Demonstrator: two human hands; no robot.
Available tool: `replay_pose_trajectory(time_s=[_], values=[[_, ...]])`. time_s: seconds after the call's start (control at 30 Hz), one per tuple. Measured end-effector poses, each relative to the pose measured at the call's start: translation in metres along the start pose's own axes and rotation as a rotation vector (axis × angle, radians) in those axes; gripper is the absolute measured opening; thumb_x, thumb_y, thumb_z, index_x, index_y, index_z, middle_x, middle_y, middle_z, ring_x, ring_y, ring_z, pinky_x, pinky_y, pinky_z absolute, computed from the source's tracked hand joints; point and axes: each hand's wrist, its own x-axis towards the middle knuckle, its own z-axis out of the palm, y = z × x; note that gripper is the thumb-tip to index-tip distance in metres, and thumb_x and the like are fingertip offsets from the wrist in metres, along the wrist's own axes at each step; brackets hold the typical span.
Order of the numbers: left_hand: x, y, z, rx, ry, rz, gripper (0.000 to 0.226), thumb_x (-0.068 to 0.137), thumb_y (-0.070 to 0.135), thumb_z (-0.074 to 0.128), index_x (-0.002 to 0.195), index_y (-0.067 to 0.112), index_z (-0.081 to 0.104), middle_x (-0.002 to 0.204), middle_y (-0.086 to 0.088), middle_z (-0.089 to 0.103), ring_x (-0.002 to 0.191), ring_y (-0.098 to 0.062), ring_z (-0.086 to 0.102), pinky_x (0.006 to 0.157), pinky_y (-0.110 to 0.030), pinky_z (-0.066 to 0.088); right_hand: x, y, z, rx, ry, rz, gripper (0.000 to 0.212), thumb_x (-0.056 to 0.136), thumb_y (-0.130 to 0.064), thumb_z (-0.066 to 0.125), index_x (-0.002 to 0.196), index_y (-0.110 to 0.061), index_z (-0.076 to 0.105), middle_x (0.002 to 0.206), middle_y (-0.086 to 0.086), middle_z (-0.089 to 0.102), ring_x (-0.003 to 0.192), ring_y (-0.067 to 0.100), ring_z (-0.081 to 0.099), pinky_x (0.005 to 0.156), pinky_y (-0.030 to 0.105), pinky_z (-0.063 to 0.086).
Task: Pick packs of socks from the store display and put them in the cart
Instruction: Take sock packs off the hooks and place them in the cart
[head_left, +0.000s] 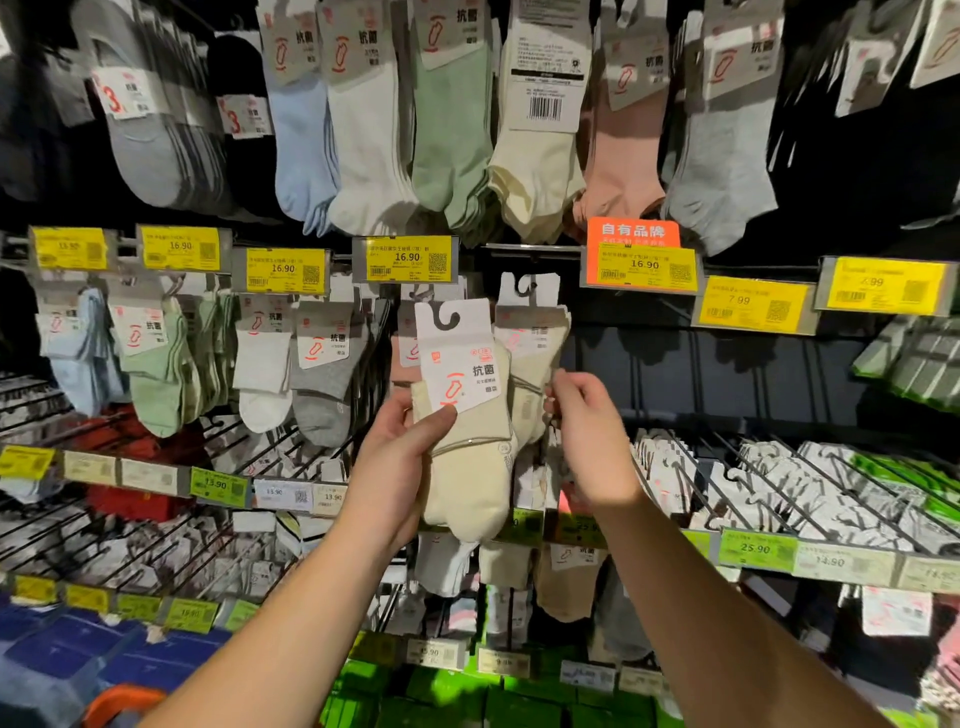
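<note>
My left hand (400, 457) grips a pack of cream socks (467, 467) with a white hook card, held up in front of the display and off its peg. Just behind it another cream pack (532, 358) still hangs on its peg. My right hand (587, 431) is raised beside that hanging pack, its fingertips pinching the pack's right edge. Many more sock packs in blue, white, green, pink and grey hang in rows above and to the left. The cart is out of view.
Yellow price tags (408, 258) run along the peg rails, with an orange sign (632, 231) at centre right. Slanted wire racks (779, 483) hold white-carded packs at right. Green boxes (457, 696) lie low in the middle. An orange object (122, 701) shows at bottom left.
</note>
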Motion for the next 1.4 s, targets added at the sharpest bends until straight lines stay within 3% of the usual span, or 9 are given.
replay_pose_trajectory(time_s=[0.1,0.23,0.33,0.53,0.7,0.87,1.03,1.27,1.4], values=[[0.001,-0.004,0.003,-0.003,-0.013,-0.014,0.033,0.093,-0.003,0.058,0.125,0.004,0.056,0.110,-0.013,0.076,0.090,-0.022,0.074,0.080,-0.036,0.060,-0.019,0.000,0.002,0.022,-0.009,-0.003,0.023,0.105,-0.038,0.044,0.110,-0.022,0.060,0.101,-0.009,0.062,0.089,-0.006,0.055,0.074,0.008,0.040],[0.003,-0.010,0.011,0.007,-0.044,-0.019,0.031,0.093,-0.003,0.058,0.123,0.005,0.059,0.105,-0.012,0.077,0.090,-0.023,0.074,0.077,-0.032,0.061,-0.029,0.000,0.010,0.227,-0.220,0.112,0.031,0.104,-0.048,0.042,0.121,-0.028,0.059,0.115,-0.009,0.070,0.112,0.009,0.064,0.105,0.036,0.046],[0.003,-0.013,0.020,0.014,-0.073,-0.029,0.035,0.095,-0.001,0.057,0.129,0.006,0.059,0.111,-0.014,0.076,0.095,-0.022,0.074,0.079,-0.030,0.061,-0.033,-0.002,0.014,0.325,-0.318,0.112,0.027,0.100,-0.050,0.048,0.122,-0.037,0.056,0.119,-0.010,0.072,0.114,0.009,0.066,0.106,0.038,0.047],[0.007,-0.014,0.033,0.130,-0.130,-0.028,0.027,0.104,0.016,0.051,0.128,0.023,0.062,0.122,-0.001,0.073,0.118,-0.019,0.067,0.104,-0.039,0.050,-0.025,-0.004,0.018,0.240,-0.250,0.053,0.018,0.089,-0.057,0.047,0.107,-0.061,0.047,0.124,-0.015,0.067,0.118,0.015,0.063,0.108,0.050,0.045],[0.015,-0.005,0.043,0.196,-0.178,-0.016,0.025,0.104,0.015,0.051,0.123,0.026,0.063,0.109,0.005,0.077,0.099,-0.011,0.073,0.076,-0.024,0.058,-0.010,-0.013,0.015,0.233,-0.167,0.034,0.032,0.091,-0.052,0.047,0.121,-0.040,0.045,0.126,-0.004,0.066,0.113,0.019,0.066,0.101,0.052,0.051],[0.027,-0.003,0.052,0.290,-0.061,0.007,0.020,0.099,0.017,0.060,0.119,0.016,0.061,0.111,-0.005,0.076,0.097,-0.019,0.073,0.090,-0.042,0.058,-0.003,-0.018,0.011,0.209,-0.113,0.031,0.021,0.104,-0.037,0.047,0.124,-0.032,0.048,0.120,-0.005,0.068,0.106,0.015,0.069,0.096,0.050,0.054],[0.031,-0.007,0.051,0.275,-0.026,0.013,0.023,0.096,0.015,0.065,0.117,0.009,0.058,0.100,-0.006,0.074,0.077,-0.012,0.072,0.068,-0.029,0.056,-0.003,-0.013,0.010,0.204,-0.073,0.035,0.009,0.103,-0.037,0.049,0.112,-0.036,0.051,0.116,-0.006,0.069,0.106,0.017,0.069,0.097,0.051,0.053],[0.035,-0.010,0.048,0.318,-0.033,0.023,0.025,0.096,0.022,0.067,0.116,0.008,0.062,0.103,-0.007,0.075,0.084,-0.014,0.072,0.068,-0.027,0.054,0.001,-0.011,0.009,0.200,-0.044,0.074,0.007,0.103,-0.037,0.051,0.108,-0.033,0.053,0.113,-0.003,0.070,0.105,0.018,0.068,0.098,0.051,0.052],[0.046,-0.009,0.048,0.423,-0.001,0.055,0.015,0.096,0.027,0.067,0.106,0.017,0.061,0.089,0.008,0.069,0.066,0.007,0.067,0.056,-0.011,0.049,0.008,-0.017,0.010,0.143,-0.044,0.096,0.019,0.103,-0.037,0.050,0.118,-0.025,0.051,0.108,-0.004,0.068,0.096,0.011,0.068,0.082,0.036,0.056]])
